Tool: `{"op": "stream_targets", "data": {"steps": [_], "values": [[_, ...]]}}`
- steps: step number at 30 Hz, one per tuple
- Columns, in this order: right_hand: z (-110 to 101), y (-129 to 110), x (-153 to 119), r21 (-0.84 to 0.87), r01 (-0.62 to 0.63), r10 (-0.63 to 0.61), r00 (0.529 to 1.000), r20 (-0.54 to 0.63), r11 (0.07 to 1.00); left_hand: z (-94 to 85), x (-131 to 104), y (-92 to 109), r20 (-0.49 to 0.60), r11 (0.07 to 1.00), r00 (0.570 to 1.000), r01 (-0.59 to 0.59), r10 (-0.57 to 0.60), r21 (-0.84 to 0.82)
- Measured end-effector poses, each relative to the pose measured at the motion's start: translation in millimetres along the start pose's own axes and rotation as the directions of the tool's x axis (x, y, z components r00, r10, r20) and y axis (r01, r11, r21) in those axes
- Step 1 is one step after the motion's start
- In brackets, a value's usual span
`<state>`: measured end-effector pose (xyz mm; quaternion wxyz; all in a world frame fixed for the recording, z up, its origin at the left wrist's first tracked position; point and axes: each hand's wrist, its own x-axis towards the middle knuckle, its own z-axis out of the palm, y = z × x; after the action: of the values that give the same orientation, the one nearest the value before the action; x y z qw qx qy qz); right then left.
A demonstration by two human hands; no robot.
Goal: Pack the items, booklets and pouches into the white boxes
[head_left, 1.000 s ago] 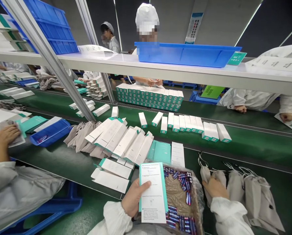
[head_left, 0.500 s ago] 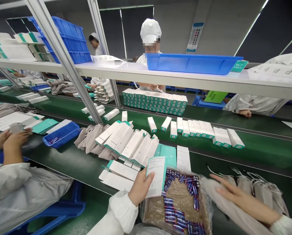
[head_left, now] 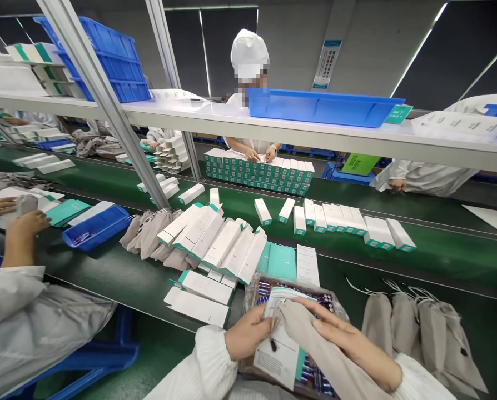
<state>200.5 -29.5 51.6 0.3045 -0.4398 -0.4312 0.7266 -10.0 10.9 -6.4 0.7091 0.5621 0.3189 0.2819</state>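
Over a plastic-lined box of batteries (head_left: 259, 289), my left hand (head_left: 245, 335) is closed on a white-and-teal printed leaflet (head_left: 278, 358). My right hand (head_left: 348, 336) is closed around a grey drawstring pouch (head_left: 315, 339), whose upper end lies against the leaflet at my left fingertips. A dark cord stopper (head_left: 273, 345) dangles in front of the paper. Whether my left fingers also grip the pouch's mouth I cannot tell. To the right lie several more grey pouches (head_left: 404, 322) with white cords.
White-and-teal cartons (head_left: 223, 244) are heaped left of the box, beside teal booklets (head_left: 278, 261). A green conveyor (head_left: 336, 244) carries a row of small cartons. Above runs a shelf (head_left: 215, 119) with a blue tray (head_left: 323, 108). A co-worker's hand (head_left: 27, 222) is at the left.
My right hand has brought the grey pouch left to meet the leaflet. My left hand has lowered and tilted the leaflet. Across the line, a co-worker's hands have come down onto the stacked cartons.
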Motion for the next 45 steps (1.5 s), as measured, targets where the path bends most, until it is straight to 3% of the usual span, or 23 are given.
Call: {"op": "stream_targets", "data": {"steps": [3, 6, 9, 13, 14, 16, 18, 20, 22, 25, 28, 32, 35, 38, 40, 41, 43, 45], "values": [[3, 2, 3, 0.095, -0.003, 0.007, 0.999, -0.034, 0.995, -1.9, 2, -7, -0.093, 0.999, 0.996, 0.005, -0.010, -0.052], [3, 2, 2, 0.123, -0.011, 0.012, 1.000, -0.004, 0.992, -6.5, 8, -12, -0.177, 0.995, 0.979, -0.094, 0.101, 0.046], [-1, -1, -2, -0.008, -0.046, 0.047, 0.993, 0.109, 0.999, -14.3, 18, -17, -0.205, 0.970, 0.956, -0.176, 0.209, 0.168], [-2, -6, -7, -0.265, -0.037, 0.120, 0.945, 0.304, 0.963, -26.5, 30, -13, -0.472, 0.974, 0.857, -0.225, 0.207, 0.018], [-1, -8, -7, -0.306, -0.024, 0.128, 0.937, 0.326, 0.952, -29.3, 31, -9, -0.494, 0.972, 0.844, -0.236, 0.209, 0.006], [3, -12, -6, -0.354, -0.012, 0.128, 0.943, 0.307, 0.935, -33.8, 29, 2, -0.385, 0.965, 0.885, -0.238, 0.262, 0.110], [7, -18, -4, -0.361, -0.024, 0.112, 0.968, 0.223, 0.932, -36.2, 24, 12, -0.127, 0.921, 0.947, -0.248, 0.297, 0.302], [9, -22, -2, -0.327, -0.036, 0.080, 0.989, 0.122, 0.944, -36.1, 16, 18, 0.076, 0.854, 0.958, -0.280, 0.276, 0.438], [10, -23, -1, -0.243, -0.027, 0.038, 0.999, 0.039, 0.970, -33.6, 10, 18, 0.135, 0.836, 0.961, -0.275, 0.240, 0.475], [10, -20, 1, -0.065, -0.003, -0.001, 0.998, -0.061, 0.998, -24.9, 3, 8, 0.069, 0.912, 0.982, -0.188, 0.175, 0.363], [11, -13, 4, 0.037, 0.010, -0.005, 0.991, -0.135, 0.999, -9.2, -1, -3, -0.071, 0.990, 0.993, -0.081, 0.090, 0.118], [19, 6, 14, -0.083, 0.116, -0.132, 0.965, -0.226, 0.990, 17.4, -5, -3, -0.164, 0.968, 0.984, 0.023, -0.066, -0.249], [27, 25, 22, -0.362, 0.153, -0.280, 0.901, -0.330, 0.920, 29.4, -10, 3, -0.159, 0.930, 0.983, 0.029, -0.093, -0.366], [28, 45, 30, -0.597, 0.102, -0.438, 0.778, -0.451, 0.796, 28.7, -14, 3, -0.199, 0.932, 0.974, 0.026, -0.105, -0.361], [24, 56, 35, -0.625, 0.079, -0.486, 0.706, -0.515, 0.777, 24.2, -16, 0, -0.254, 0.941, 0.960, 0.030, -0.122, -0.337], [20, 61, 37, -0.596, 0.088, -0.470, 0.710, -0.525, 0.798, 21.9, -17, -2, -0.265, 0.940, 0.955, 0.036, -0.133, -0.340], [13, 68, 40, -0.493, 0.114, -0.378, 0.793, -0.477, 0.862, 18.9, -18, -4, -0.240, 0.925, 0.959, 0.054, -0.153, -0.376], [9, 73, 40, -0.396, 0.137, -0.303, 0.869, -0.392, 0.908, 19.0, -19, -4, -0.132, 0.895, 0.979, 0.081, -0.154, -0.439]]}}
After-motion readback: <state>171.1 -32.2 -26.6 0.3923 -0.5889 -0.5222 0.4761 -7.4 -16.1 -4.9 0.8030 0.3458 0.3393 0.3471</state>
